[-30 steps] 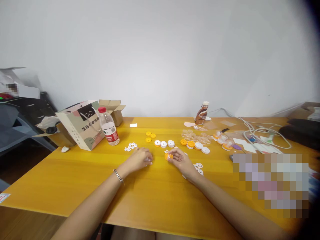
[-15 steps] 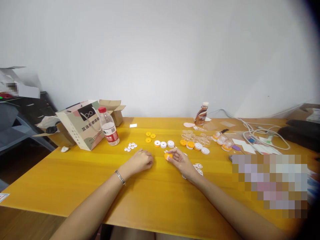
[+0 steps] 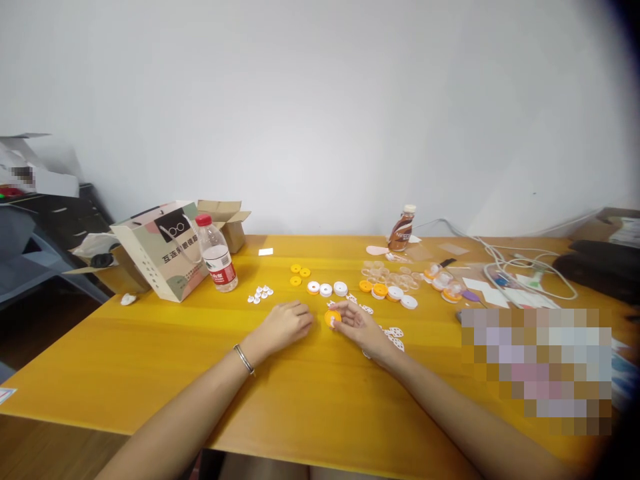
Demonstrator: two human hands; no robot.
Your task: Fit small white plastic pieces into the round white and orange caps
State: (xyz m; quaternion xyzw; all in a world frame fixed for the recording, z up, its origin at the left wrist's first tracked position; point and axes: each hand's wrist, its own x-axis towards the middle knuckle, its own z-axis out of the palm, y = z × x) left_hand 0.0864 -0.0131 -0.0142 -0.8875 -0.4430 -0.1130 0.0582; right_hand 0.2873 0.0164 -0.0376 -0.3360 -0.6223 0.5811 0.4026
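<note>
Between the thumb and fingers of my right hand (image 3: pixel 361 328) is a round orange disc (image 3: pixel 332 318) with a small white part at its lower edge. To the left of the disc, my left hand (image 3: pixel 286 323) rests on the table with its fingers curled in; whatever is under them is hidden. Several small white knob-like pieces (image 3: pixel 261 293) lie beyond my left hand. A few orange discs (image 3: pixel 300 271) sit behind them, and a short row of white discs (image 3: pixel 326 289) stands beyond the held one. White perforated pieces (image 3: pixel 395 333) lie beside and partly behind my right wrist.
A water bottle (image 3: pixel 219 263) and a paper bag (image 3: pixel 163 257) stand at the left. Orange and white discs (image 3: pixel 395 294), clear rings (image 3: pixel 387 272) and a brown drink bottle (image 3: pixel 401 230) are at the right, with white cables (image 3: pixel 505 263) beyond. A blurred-out patch (image 3: pixel 540 367) covers the near right.
My left hand has moved slightly right, closer to the held disc. My right hand has shifted the orange disc slightly left and nearer, and its face shows more.
</note>
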